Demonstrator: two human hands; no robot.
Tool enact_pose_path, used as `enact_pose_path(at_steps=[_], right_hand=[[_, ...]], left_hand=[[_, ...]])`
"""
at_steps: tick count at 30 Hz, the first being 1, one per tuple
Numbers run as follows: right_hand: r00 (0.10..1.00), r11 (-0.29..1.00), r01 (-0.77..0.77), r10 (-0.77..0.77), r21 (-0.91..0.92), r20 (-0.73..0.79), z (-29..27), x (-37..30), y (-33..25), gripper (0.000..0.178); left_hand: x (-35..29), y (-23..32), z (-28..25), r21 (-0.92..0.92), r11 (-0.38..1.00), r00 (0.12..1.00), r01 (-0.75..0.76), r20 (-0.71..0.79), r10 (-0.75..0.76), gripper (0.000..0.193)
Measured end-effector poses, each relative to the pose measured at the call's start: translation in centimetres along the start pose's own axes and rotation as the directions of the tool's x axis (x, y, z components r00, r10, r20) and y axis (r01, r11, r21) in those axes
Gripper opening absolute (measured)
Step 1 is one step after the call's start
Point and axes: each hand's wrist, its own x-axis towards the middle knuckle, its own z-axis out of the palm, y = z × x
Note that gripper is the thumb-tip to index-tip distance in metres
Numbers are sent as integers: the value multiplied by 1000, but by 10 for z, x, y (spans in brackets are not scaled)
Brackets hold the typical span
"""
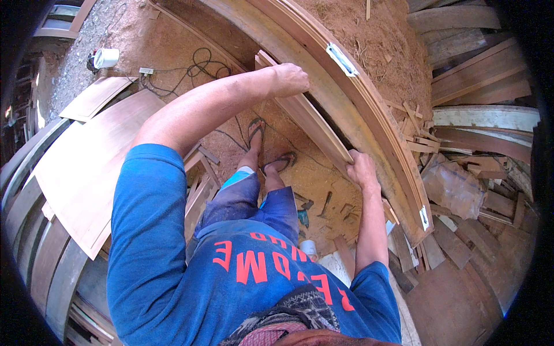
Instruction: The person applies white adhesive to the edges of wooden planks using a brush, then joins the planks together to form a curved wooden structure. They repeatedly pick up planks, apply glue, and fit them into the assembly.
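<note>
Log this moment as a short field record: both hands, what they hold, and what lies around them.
left hand: grips the far end of the narrow wooden plank
right hand: grips the plank's near end
plank: held against the large curved wooden frame
frame: two white clamps on its edge
ground: sawdust, wood offcuts, black cables
left side: curved wood panels

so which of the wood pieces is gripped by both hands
The narrow straight plank, left hand at its far end, right hand near; the curved boards beside it aren't gripped.
</note>
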Motion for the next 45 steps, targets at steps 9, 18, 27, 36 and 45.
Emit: enact_pose_path(at_steps=[9, 18, 27, 36, 45], right_hand=[[1000, 1000, 0, 0, 11, -7, -4, -2, -4, 20], [997, 1000, -2, 0, -29, -78, 7, 1, -7, 20], [989, 999, -41, 37, -25, -143, 14, 2, -25, 21], [988, 997, -70, 75, 38, -135, 28, 14, -18, 15], [948, 990, -80, 111, 116, -298, 49, -8, -15, 24]], left_hand=[[-1, -1, 2, -48, 999, 1000, 5, -21, -6, 14], [-3, -9, 25, -67, 996, 998, 64, -15, -65, 12], [-23, -19, 45, 20, 993, 988, 116, -107, -113, 11], [89, 121, -48, -363, 926, 978, -98, -205, 22, 27], [237, 324, 6, -37, 948, 944, -315, 94, 317, 38]])
